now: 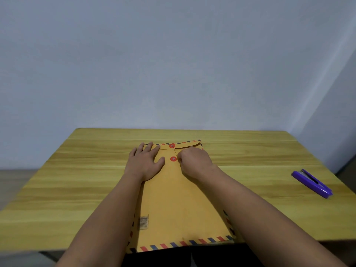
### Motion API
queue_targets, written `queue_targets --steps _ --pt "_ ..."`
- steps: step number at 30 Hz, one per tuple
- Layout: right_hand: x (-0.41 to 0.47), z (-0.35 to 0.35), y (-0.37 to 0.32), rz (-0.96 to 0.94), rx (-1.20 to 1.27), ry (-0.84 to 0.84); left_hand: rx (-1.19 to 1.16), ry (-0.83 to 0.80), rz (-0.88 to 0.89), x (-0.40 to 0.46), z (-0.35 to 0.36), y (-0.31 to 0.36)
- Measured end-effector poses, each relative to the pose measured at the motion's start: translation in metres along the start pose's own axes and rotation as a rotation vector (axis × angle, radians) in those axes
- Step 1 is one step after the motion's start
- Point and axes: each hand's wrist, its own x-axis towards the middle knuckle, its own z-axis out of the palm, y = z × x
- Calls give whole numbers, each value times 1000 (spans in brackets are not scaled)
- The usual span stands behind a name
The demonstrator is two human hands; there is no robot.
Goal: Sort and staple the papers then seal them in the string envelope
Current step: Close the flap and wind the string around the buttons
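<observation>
Soft, even indoor light, a little dim and cool on the wall (173,54), with a brighter streak at its right. The table (77,170) shows faint sheen, no hard glare. Shadows stay weak beneath the forearms. Wide-angle bending curves the edges; the near corners blur slightly

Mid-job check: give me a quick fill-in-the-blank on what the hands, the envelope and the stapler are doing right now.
1. The left hand lies ____ on the envelope, fingers spread.
2. The right hand is closed beside the two ____ discs of the string closure.
3. The ____ stapler lies apart, on the table's right side.
4. The envelope's flap is folded ____.

Missing words: flat; red; purple; shut
</observation>
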Motion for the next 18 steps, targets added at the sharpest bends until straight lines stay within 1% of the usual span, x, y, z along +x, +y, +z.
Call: queue_targets --steps 5,8,18 --pt "-12 1 -10 -89 -170 -20 -3 -1 2 -1 0 0" --pt "-17 0 -17 -94 -211 -1 0 -3 0 -1 -1 0" --pt "-17 -4 -23 16 -34 -12 -1 3 1 0 0 0"
